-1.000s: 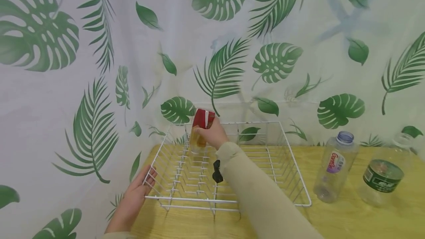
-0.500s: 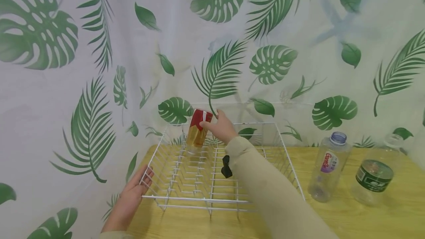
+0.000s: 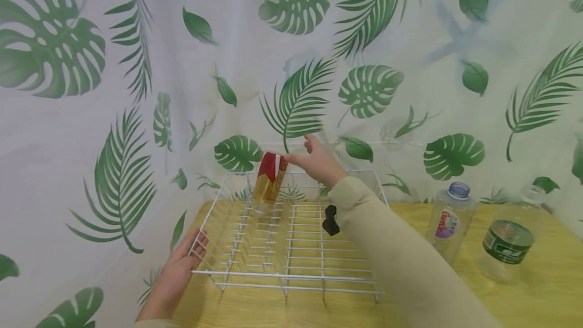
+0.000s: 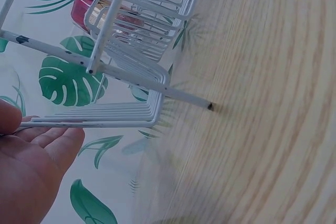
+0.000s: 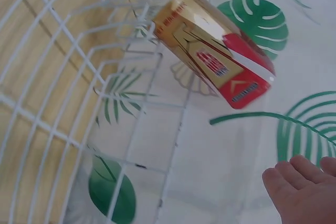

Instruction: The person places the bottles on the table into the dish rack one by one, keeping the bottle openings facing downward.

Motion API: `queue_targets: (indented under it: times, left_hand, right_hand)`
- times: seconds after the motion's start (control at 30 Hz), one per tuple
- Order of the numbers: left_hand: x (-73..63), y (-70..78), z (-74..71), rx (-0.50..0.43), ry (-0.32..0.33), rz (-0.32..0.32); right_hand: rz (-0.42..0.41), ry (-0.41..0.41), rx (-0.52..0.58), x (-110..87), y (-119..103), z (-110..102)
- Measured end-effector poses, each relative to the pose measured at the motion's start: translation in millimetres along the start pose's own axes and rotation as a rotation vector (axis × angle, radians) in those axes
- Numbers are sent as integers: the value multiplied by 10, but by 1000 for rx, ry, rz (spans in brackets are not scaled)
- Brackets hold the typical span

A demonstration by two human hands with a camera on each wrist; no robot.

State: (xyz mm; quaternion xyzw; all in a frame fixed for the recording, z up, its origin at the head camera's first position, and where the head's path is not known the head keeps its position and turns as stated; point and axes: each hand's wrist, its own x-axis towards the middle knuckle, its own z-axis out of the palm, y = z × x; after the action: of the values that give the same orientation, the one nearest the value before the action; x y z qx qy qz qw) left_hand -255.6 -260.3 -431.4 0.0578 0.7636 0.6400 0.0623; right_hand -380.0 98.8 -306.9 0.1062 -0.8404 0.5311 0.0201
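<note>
Red-gold pack (image 3: 269,178) leaned in the wire rack (image 3: 286,276) at 11 o'clock, placing prob. done. My R hand (image 3: 319,162) was loose-fingered, w/ nothing held; L hand (image 3: 179,263) gripped rack, approx. 8 o'clock. Bottles (image 3: 446,224) (image 3: 507,242), 3 o'clock, weren't in.

1 red and gold carton (image 3: 269,180), tilted, back left in white wire rack (image 3: 282,276)

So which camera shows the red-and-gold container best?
The right wrist view: the container looks large there, its printed side unobstructed. The head view shows it smaller, tilted in the rack; the left wrist view, partly hidden behind wires.
</note>
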Motion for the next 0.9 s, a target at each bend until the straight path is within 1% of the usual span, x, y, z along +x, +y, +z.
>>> queue_targets:
  times: [0.2, 0.37, 0.5, 0.7, 0.9]
  left_hand:
    - [-13, 47, -33, 7, -6, 23]
    - [-29, 37, -49, 9, -6, 14]
    - [-25, 46, -55, 14, -2, 19]
    - [-2, 81, -36, 13, -12, 28]
    - [-33, 21, 10, 7, -15, -4]
  right_hand:
    - [-71, 9, -58, -129, -191, -295]
    - [-90, -17, -108, -331, -359, -509]
    - [-120, -15, -129, -505, -441, -686]
    - [-170, -10, -126, -826, -393, -927]
    - [-205, -5, -165, -1236, -299, -1120]
